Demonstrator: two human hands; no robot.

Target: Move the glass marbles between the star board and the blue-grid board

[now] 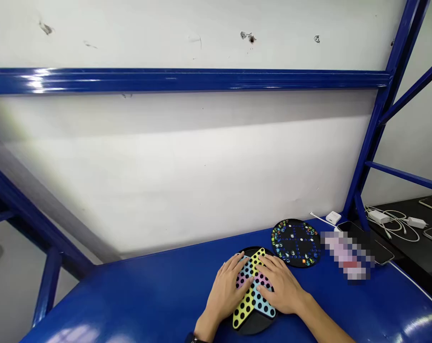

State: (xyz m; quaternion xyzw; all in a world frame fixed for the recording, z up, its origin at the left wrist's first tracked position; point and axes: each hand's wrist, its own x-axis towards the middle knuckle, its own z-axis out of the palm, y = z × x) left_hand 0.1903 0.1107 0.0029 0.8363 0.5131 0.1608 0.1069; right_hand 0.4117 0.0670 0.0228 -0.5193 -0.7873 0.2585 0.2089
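Note:
A Chinese checkers board (249,305), star-shaped with yellow, light blue and pink sections full of dark round holes, lies on a round black base (253,325). My left hand (228,287) rests flat on the board's left side, fingers stretched out and pointing away from me. On the right side, my right hand (282,285) lies the same way, its thumb near the left thumb. Both palms hide parts of the board, and neither hand grasps anything. Behind and to the right is a round black tray (296,243) with many glassy coloured marbles around its rim.
The blue tabletop (147,290) meets a white wall (201,166). Blue metal posts and a crossbar (201,80) frame it. On the right lie a smartphone (366,242), a white charger (333,217) and a blurred-out item (347,257). White cables (397,221) tangle on a dark surface beyond.

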